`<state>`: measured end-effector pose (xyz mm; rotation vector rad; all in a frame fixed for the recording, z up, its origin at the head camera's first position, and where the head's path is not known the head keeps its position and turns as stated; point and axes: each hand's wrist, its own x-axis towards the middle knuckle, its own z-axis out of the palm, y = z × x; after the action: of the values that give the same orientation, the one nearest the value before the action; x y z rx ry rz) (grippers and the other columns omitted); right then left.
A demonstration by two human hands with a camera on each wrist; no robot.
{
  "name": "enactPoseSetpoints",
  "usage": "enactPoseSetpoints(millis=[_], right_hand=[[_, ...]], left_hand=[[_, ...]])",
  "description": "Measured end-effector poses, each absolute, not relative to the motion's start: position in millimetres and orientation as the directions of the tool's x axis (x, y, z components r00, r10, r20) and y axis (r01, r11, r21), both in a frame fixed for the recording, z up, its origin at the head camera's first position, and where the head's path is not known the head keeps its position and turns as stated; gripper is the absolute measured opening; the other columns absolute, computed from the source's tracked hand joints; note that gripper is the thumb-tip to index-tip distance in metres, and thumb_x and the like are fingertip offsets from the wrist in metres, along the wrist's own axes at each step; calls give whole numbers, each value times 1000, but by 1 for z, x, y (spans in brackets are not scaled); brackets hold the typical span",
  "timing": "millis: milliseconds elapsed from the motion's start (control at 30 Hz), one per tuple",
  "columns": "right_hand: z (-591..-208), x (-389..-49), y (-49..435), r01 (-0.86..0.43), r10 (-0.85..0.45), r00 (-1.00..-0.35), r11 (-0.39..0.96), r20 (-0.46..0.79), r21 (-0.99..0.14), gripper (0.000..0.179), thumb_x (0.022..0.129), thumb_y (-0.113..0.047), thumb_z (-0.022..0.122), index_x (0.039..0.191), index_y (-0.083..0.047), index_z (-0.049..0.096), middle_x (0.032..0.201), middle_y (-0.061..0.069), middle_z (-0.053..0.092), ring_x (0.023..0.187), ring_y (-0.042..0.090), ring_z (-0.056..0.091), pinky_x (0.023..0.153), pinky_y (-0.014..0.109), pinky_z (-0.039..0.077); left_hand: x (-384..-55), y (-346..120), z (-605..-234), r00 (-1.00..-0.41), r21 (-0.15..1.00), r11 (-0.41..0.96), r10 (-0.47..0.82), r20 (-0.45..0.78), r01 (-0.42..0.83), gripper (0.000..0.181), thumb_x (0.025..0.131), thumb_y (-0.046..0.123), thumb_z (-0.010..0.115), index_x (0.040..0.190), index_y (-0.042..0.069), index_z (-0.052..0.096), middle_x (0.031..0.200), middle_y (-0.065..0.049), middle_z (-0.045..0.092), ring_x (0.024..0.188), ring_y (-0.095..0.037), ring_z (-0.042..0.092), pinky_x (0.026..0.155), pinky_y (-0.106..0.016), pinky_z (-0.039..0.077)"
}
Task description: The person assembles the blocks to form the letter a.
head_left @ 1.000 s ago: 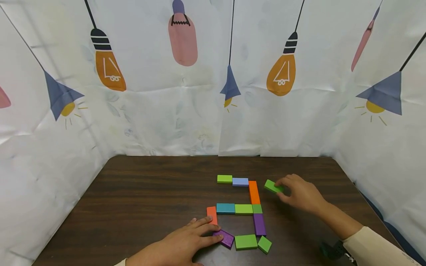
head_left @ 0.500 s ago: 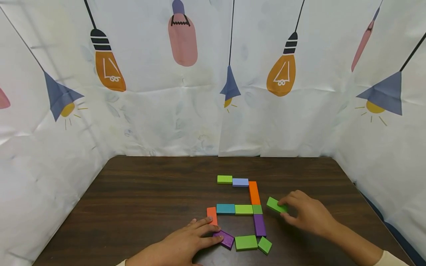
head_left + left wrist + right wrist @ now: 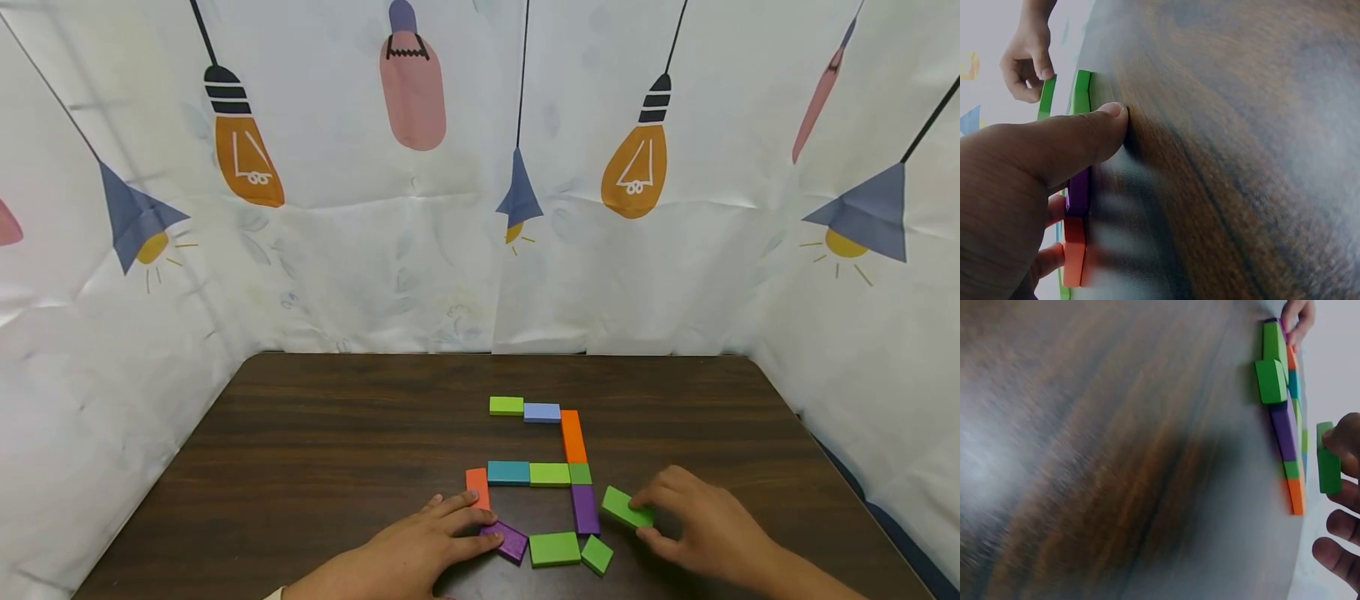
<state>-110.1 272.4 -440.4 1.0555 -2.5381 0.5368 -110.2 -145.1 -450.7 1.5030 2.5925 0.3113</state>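
In the head view my right hand pinches a green block between thumb and fingers, just right of a standing line of purple block. The right wrist view has that held block raised off the tabletop. My left hand rests with spread fingers on a tilted purple block and a red-orange block. Between the hands lie a long green block and a small angled green block, close to the purple block's lower end.
A row of teal, lime and small green blocks runs across the figure's middle. Above it an orange block leads to a light blue block and a lime block. All lie on a brown table.
My right hand has come toward the near edge with the green block, from beside the orange block to beside the purple one. The left hand and the laid blocks stay put.
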Motion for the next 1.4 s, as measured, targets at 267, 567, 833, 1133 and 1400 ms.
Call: enactPoseSetpoints(millis=[267,567,833,1133,1400], right_hand=[[-445,-98,276,-774,-651,-628,578,426,-259,39,78,-31,91,108,-37,68,103,-26,51,86,-7,50,69,9,42],[-452,-92,280,-818,-728,-564,426,390,-387,36,82,-29,89,111,-36,68,102,-23,53,84,-5,51,70,6,40],[-456,-89,282,-820,-745,-543,373,387,-434,34,83,-23,87,109,-35,69,101,-23,57,86,-4,52,68,9,42],[-464,-92,286,-844,-768,-502,336,397,-417,36,80,-38,90,109,-32,69,99,-23,57,87,-4,51,70,7,40],[-469,-92,285,-831,-768,-529,382,361,-404,38,78,-47,88,108,-33,68,99,-24,57,87,-5,51,68,6,40]], left_hand=[[-109,-146,-451,-490,226,476,871,10,850,77,91,70,58,157,33,43,159,4,38,147,-29,35,105,-59,44],[-108,-146,-450,-497,246,482,867,0,841,79,90,72,56,157,33,43,160,4,38,148,-29,35,105,-59,44],[-108,-146,-450,-499,257,484,866,-8,836,78,90,70,58,157,33,43,160,4,38,148,-30,34,105,-59,44],[-110,-146,-448,-485,228,477,874,-25,849,79,89,60,71,157,30,44,160,3,37,149,-29,33,105,-58,44],[-110,-145,-448,-484,202,479,875,-25,855,78,90,60,70,157,32,43,161,4,37,148,-28,34,105,-56,45]])
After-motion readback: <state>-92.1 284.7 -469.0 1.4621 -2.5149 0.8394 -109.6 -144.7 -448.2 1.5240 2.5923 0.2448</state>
